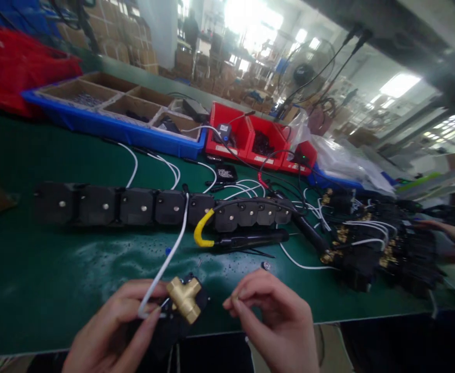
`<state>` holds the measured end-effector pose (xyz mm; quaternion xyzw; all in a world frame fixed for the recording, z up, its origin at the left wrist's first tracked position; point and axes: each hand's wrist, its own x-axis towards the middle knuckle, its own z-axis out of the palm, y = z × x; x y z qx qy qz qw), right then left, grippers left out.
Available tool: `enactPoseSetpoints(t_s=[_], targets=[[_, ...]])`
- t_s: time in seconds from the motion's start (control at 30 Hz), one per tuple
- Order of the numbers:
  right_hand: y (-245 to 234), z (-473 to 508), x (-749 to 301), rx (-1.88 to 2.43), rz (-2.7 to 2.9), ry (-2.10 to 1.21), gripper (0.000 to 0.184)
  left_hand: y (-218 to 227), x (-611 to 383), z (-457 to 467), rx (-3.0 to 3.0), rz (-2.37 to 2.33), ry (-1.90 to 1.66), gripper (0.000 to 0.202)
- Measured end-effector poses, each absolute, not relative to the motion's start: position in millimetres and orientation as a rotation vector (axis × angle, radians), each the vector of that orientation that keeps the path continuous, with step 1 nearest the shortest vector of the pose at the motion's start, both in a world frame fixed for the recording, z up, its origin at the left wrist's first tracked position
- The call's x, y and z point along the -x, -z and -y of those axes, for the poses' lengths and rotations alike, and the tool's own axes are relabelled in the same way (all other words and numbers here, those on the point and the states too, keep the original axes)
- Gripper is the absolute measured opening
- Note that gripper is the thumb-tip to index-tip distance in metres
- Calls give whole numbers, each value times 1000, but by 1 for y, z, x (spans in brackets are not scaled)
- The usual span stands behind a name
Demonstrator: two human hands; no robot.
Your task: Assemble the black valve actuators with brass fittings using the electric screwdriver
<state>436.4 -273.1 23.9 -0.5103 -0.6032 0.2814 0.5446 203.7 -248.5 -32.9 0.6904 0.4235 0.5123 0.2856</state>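
Brass fitting (184, 299) sat on black box (202, 299) in left hand (113, 321), at edge of table (37, 305), fingers clamped on box and white cable (174, 252), right hand (276, 321) pinched thumb to fingertip, couldn't tell whether empty.

The fitting (185, 299) is gold, the cable (169, 258) white, the boxes (167, 210) black, the tabletop (52, 290) green.

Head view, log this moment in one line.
left hand: holding black unit with brass fitting, white cable | right hand: pinched shut, contents unclear | row of black units: beyond hands, on green bench
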Motion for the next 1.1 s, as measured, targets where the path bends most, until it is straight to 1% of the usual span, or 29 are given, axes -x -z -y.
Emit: enactPoseSetpoints(t_s=[0.1, 0.17, 0.23, 0.43, 0.73, 0.8, 0.9, 0.97, 1.1], targets=[[-7, 286, -401, 1091, 1517, -557, 17, 24, -207, 248, -1881, -1017, -1312, 23], [2, 293, -385, 1102, 1533, -440, 13, 20, -209, 248, -1867, -1030, -1315, 25], [5, 296, -378, 1170, 1543, -373, 14, 18, -210, 247, -1857, -1014, -1337, 26], [0, 298, -392, 1222, 1693, -396, 16, 15, -213, 247, -1817, -1028, -1353, 25], [-7, 295, -396, 1166, 1968, -285, 18, 13, -214, 244, -1841, -1017, -1378, 23], [-9, 293, -396, 1188, 2043, -218, 19, 14, -214, 244, -1847, -1018, -1374, 23], [-7, 293, -394, 1210, 2121, -13, 23, 15, -213, 245, -1841, -1033, -1360, 23], [-2, 295, -392, 1170, 2137, 35, 25, 15, -212, 246, -1841, -1044, -1341, 23], [18, 304, -379, 1202, 1928, -44, 24, 13, -212, 246, -1851, -1026, -1337, 24]])
